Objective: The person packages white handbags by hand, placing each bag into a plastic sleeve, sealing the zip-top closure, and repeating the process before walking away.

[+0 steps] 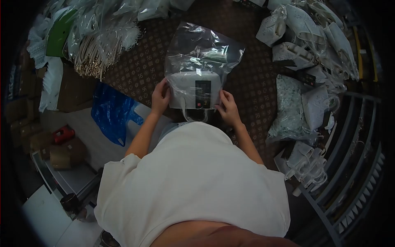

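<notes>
In front of me on the brown patterned table cover lies a white handbag (183,84), its handles pointing toward my body. A black hang tag (203,94) rests on its face. Around the handbag's far part is a clear plastic bag (197,51), spread out crumpled beyond it. My left hand (161,97) is closed at the left side, its fingers pinching the edge of the plastic bag by the handbag. At the opposite side my right hand (227,108) pinches the plastic's edge near the handbag's corner; exactly how much each hand grips is partly hidden.
Cords with metal ends (95,53) hang in a bundle at the back left, near a green piece (59,33). Several wrapped white bags (302,24) pile up at the right, above a filled clear sack (290,105). A blue plastic bag (111,111) lies left; a grey rack (341,136) stands right.
</notes>
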The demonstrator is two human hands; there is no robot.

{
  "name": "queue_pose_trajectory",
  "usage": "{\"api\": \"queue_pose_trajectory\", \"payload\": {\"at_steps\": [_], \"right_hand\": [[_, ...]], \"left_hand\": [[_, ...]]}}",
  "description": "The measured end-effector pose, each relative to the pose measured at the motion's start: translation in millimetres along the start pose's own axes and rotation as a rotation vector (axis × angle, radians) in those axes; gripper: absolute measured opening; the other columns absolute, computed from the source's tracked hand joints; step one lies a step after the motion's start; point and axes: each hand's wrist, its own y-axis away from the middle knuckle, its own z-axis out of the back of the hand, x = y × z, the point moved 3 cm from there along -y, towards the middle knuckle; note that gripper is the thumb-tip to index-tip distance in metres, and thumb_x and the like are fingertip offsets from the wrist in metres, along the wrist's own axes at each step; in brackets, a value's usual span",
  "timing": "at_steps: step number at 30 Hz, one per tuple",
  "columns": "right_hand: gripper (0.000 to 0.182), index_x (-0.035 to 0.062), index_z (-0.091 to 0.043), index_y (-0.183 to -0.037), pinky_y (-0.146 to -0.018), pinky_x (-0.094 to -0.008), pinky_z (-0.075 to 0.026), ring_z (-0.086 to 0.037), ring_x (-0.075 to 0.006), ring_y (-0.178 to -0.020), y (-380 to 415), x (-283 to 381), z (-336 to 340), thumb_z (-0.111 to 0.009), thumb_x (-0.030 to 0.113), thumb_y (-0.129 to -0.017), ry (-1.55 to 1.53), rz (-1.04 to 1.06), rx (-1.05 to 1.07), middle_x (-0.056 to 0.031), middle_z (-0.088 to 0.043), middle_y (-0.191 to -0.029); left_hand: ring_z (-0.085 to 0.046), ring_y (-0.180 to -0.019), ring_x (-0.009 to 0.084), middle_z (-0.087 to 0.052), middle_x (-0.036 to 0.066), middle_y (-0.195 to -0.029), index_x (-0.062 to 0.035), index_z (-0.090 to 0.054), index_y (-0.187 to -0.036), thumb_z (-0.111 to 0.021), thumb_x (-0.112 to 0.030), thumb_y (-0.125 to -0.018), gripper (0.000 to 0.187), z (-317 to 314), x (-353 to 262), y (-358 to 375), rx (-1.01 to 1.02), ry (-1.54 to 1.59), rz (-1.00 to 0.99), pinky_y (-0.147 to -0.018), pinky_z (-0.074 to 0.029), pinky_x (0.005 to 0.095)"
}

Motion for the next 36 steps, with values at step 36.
{"api": "queue_pose_trajectory", "payload": {"at_steps": [36], "right_hand": [[0.024,0.0014,-0.057,-0.096,-0.059,-0.0239,-0.045,-0.055,-0.0128,-0.065,-24.6,160.3,147.0,-0.059,-0.003,-0.073,0.306,0.055,-0.153,-0.0054,-0.055,-0.073]], "left_hand": [[-0.058,-0.063,0.0116,-0.056,0.005,-0.073,-0.0019,-0.049,-0.084,-0.046,-0.012,-0.086,0.011,48.3,-176.2,-83.2,0.482,0.224,0.176,-0.055,-0.049,0.0229]]}}
